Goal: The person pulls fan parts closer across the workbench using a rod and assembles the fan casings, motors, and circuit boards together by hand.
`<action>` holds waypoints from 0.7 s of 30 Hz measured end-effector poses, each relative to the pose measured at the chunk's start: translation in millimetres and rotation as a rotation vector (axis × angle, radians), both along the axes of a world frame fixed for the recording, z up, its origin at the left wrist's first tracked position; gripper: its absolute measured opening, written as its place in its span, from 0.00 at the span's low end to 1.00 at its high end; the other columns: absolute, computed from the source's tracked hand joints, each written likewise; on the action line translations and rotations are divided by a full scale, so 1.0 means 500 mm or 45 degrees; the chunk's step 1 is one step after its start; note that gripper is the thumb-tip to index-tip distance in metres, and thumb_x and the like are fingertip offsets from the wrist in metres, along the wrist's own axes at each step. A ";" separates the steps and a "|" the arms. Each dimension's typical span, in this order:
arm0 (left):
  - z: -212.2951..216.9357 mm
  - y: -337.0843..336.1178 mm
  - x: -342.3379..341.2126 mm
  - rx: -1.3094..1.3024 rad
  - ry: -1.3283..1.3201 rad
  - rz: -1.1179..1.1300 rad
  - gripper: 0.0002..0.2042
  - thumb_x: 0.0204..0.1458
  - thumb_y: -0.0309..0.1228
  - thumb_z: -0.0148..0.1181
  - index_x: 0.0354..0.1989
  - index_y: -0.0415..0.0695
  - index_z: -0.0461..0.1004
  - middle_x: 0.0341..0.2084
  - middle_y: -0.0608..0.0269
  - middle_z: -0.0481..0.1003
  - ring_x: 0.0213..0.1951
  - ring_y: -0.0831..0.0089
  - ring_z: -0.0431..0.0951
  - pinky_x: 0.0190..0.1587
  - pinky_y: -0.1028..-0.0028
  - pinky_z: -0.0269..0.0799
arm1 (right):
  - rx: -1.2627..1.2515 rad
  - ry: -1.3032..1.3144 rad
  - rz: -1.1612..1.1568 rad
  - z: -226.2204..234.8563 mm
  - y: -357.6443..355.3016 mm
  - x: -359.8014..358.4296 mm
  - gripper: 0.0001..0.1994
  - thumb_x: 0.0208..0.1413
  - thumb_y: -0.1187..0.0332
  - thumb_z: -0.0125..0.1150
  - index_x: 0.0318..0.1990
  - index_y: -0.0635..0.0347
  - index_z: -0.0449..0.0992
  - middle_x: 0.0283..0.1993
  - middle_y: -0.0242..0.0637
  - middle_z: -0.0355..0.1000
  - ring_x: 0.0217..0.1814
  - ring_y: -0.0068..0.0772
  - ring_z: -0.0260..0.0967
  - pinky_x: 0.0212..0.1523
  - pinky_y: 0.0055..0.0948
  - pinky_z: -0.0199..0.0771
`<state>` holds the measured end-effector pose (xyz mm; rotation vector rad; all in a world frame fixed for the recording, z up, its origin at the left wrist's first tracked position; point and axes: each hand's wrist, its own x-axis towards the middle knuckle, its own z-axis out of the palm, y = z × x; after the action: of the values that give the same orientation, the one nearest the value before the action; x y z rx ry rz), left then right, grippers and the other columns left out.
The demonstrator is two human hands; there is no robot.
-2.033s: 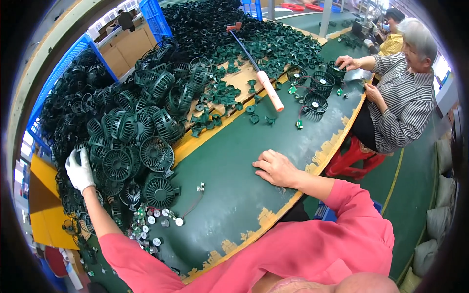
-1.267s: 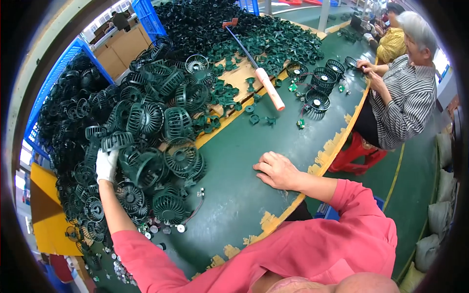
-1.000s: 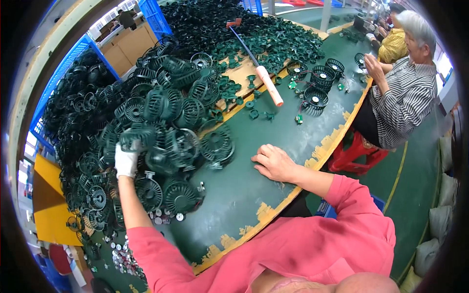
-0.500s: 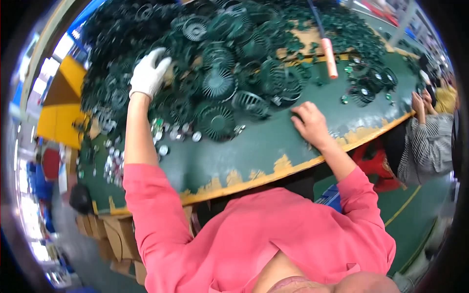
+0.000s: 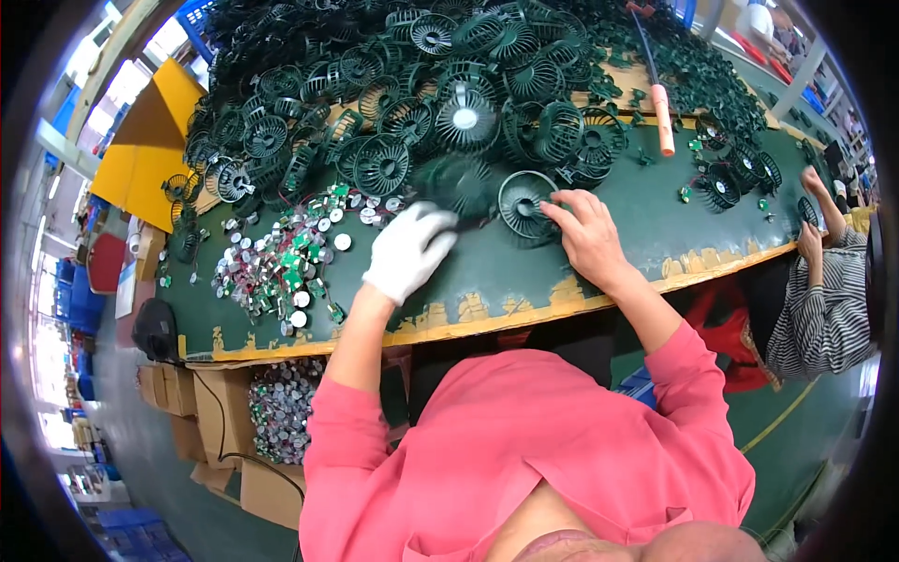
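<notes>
Operator: Fan grille, dark green and round, is lying flat on the green table; where is it being held?

Technician: The right hand is resting bare fingers on its rim, loosely spread, not clamped. The left hand, gloved white, is curling over a blurred grille; its grip cannot be told. The part is likely light, stiff, thin-ribbed; the rim is the safest hold.

Operator: Obstructions?

Technician: Small circuit boards and discs are lying left; the grille heap is crowding behind, a pink-handled tool beyond.
</notes>
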<state>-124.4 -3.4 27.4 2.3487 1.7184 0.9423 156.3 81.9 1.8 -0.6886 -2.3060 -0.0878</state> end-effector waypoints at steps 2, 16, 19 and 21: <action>0.021 0.066 0.015 0.084 0.110 -0.019 0.25 0.50 0.35 0.56 0.59 0.49 0.64 0.48 0.51 0.69 0.47 0.54 0.71 0.48 0.63 0.69 | -0.044 -0.047 -0.021 -0.018 0.017 -0.005 0.17 0.46 0.77 0.60 0.46 0.58 0.74 0.45 0.37 0.69 0.48 0.43 0.65 0.48 0.38 0.65; 0.035 0.116 -0.009 0.141 -0.023 0.136 0.17 0.52 0.34 0.54 0.52 0.53 0.71 0.44 0.55 0.72 0.43 0.57 0.74 0.46 0.66 0.71 | -0.120 0.244 -0.038 -0.017 -0.002 -0.002 0.19 0.42 0.85 0.53 0.43 0.60 0.74 0.41 0.40 0.69 0.43 0.45 0.65 0.44 0.41 0.66; 0.035 0.083 0.011 0.289 -0.068 0.093 0.08 0.50 0.29 0.58 0.39 0.47 0.76 0.32 0.60 0.75 0.37 0.61 0.76 0.40 0.68 0.72 | -0.003 0.110 -0.034 -0.012 -0.007 -0.009 0.18 0.39 0.83 0.54 0.41 0.58 0.75 0.43 0.39 0.68 0.47 0.43 0.65 0.45 0.39 0.67; 0.036 0.066 0.032 0.282 -0.066 0.007 0.06 0.49 0.28 0.60 0.36 0.47 0.77 0.30 0.61 0.75 0.34 0.62 0.76 0.37 0.69 0.72 | -0.013 0.042 -0.025 -0.017 -0.007 -0.005 0.16 0.39 0.82 0.55 0.39 0.57 0.75 0.44 0.38 0.68 0.50 0.43 0.65 0.48 0.39 0.65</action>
<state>-108.4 29.8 45.4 2.4256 1.6802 1.2419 154.0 78.6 -6.6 -0.7132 -2.2700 -0.0732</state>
